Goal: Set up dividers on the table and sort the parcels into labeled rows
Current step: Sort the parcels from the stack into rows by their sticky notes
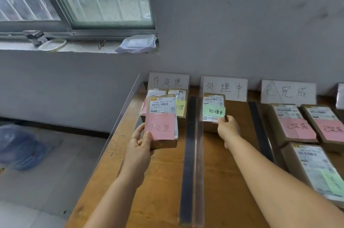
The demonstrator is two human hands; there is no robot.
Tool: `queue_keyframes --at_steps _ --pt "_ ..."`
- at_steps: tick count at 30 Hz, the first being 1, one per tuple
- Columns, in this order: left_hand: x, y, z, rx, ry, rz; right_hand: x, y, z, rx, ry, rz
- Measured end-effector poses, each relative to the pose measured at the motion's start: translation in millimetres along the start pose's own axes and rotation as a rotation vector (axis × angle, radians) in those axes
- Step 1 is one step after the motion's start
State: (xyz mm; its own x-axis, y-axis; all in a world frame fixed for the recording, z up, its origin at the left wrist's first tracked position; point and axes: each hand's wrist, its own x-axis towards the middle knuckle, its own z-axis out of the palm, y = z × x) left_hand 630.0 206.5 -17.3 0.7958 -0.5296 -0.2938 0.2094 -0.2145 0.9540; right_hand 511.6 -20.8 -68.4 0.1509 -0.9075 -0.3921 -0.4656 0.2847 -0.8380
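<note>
Brown cardboard, that is our box with the pink note (161, 125). We hold it up in our left hand (138, 141), fingers wrapped round its near corner, over the left row of the wooden table (163, 186). Our right hand (228, 128) pinches the box with the green note (213, 111) in the middle row. A clear divider (197, 153) stands between them.

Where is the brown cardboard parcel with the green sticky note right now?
In the head view, the brown cardboard parcel with the green sticky note sits in the middle row, just below the white "处理中" sign, gripped at its near corner by the right hand.
</note>
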Motion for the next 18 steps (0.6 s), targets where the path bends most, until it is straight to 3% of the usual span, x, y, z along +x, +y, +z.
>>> queue_keyframes --at_steps 5,10,14,18 --pt "2.9 -18.2 -7.3 0.022 0.036 -0.085 -11.1 -5.9 -10.2 -0.102 0.024 -0.070" --pt "7.3 -32.7 -19.6 0.070 0.124 -0.139 -65.2 -40.2 -19.1 -0.131 0.085 -0.497" --pt "10.5 -41.3 -25.4 0.124 0.184 -0.181 -138.1 -61.2 12.9 -0.257 -0.271 -0.681" --pt "12.5 -42.0 -24.5 0.211 0.235 -0.169 -176.6 -48.5 64.9 -0.580 -0.603 -0.521"
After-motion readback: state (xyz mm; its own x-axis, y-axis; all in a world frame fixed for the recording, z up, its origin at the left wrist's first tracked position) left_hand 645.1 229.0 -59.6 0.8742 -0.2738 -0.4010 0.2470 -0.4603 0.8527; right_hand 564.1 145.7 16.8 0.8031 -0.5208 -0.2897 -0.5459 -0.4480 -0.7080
